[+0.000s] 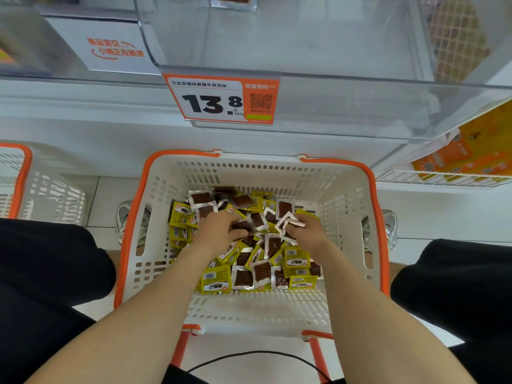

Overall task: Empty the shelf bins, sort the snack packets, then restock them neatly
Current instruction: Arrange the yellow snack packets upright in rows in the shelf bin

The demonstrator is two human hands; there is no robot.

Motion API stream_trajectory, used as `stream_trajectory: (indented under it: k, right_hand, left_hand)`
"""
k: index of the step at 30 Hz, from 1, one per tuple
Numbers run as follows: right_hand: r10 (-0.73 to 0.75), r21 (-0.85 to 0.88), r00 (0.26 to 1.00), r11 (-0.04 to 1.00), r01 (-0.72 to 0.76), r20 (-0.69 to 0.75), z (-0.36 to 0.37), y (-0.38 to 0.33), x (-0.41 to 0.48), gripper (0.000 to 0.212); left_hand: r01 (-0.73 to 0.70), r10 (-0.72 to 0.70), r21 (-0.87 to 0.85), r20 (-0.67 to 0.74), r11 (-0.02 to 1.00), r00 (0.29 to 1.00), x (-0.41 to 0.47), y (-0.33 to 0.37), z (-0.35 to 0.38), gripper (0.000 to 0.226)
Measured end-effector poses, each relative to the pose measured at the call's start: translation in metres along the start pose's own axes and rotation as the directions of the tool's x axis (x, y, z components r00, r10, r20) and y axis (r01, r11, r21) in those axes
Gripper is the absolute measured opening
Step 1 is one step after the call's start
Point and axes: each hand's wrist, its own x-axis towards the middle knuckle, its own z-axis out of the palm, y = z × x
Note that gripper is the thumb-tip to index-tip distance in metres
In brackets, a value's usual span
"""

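Note:
A white basket with an orange rim (343, 187) stands on the floor between my knees. It holds several mixed snack packets: yellow ones (216, 281) and clear ones with brown contents (243, 278). My left hand (219, 231) reaches into the pile and curls round a brown packet (242, 227). To the right of it my right hand (304, 234) grips a small bunch of clear brown packets (289, 221). Above the basket is a clear shelf bin (304, 51); one brown packet (234, 0) shows at its back.
An orange price tag reading 13.8 (221, 99) hangs on the bin's front edge. A second white basket (41, 187) sits at the left. Orange and yellow packaged goods (471, 153) lie on a wire shelf at the right. My shoes flank the basket.

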Motion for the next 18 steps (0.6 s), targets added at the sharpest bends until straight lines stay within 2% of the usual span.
stream_trajectory:
  k: [2, 4, 7, 9, 12, 13, 16, 18]
  right_hand:
    - [0.019, -0.063, 0.998, 0.998, -0.015, 0.066, -0.005, 0.0, -0.003, 0.037]
    - [-0.006, -0.205, 0.99, 0.978, 0.035, 0.14, -0.005, 0.002, -0.008, 0.042]
    - [-0.086, -0.511, 0.965, 0.835, 0.206, 0.25, 0.008, 0.009, -0.017, 0.073]
    - [-0.14, -0.584, 0.954, 0.764, 0.274, 0.264, 0.019, 0.014, -0.022, 0.09]
    - [-0.203, -0.652, 0.947, 0.688, 0.318, 0.248, 0.029, 0.021, -0.023, 0.091]
    - [-0.216, -0.663, 0.947, 0.676, 0.321, 0.239, 0.031, 0.022, -0.023, 0.089]
    - [-0.229, -0.659, 0.948, 0.682, 0.317, 0.22, 0.036, 0.024, -0.018, 0.082]
    - [-0.238, -0.673, 0.949, 0.669, 0.316, 0.209, 0.04, 0.023, -0.017, 0.074]
  left_hand:
    - [0.004, -0.004, -0.004, 0.012, 1.0, 1.0, -0.001, 0.001, 0.001, 0.025]
    - [-0.017, 0.017, -0.02, 0.018, 1.0, 1.0, -0.002, 0.002, 0.002, 0.028]
    - [-0.051, 0.053, -0.043, 0.036, 0.998, 0.998, -0.006, 0.009, 0.0, 0.031]
    - [-0.128, 0.121, 0.052, 0.124, 0.99, 0.985, -0.009, 0.015, -0.001, 0.03]
    - [-0.208, 0.154, 0.21, 0.249, 0.955, 0.956, -0.011, 0.016, 0.01, 0.02]
    - [-0.23, 0.168, 0.249, 0.248, 0.941, 0.954, -0.01, 0.015, 0.016, 0.024]
    - [-0.257, 0.19, 0.37, 0.209, 0.893, 0.959, -0.008, 0.016, 0.029, 0.064]
    - [-0.269, 0.186, 0.447, 0.223, 0.853, 0.957, -0.007, 0.016, 0.033, 0.081]
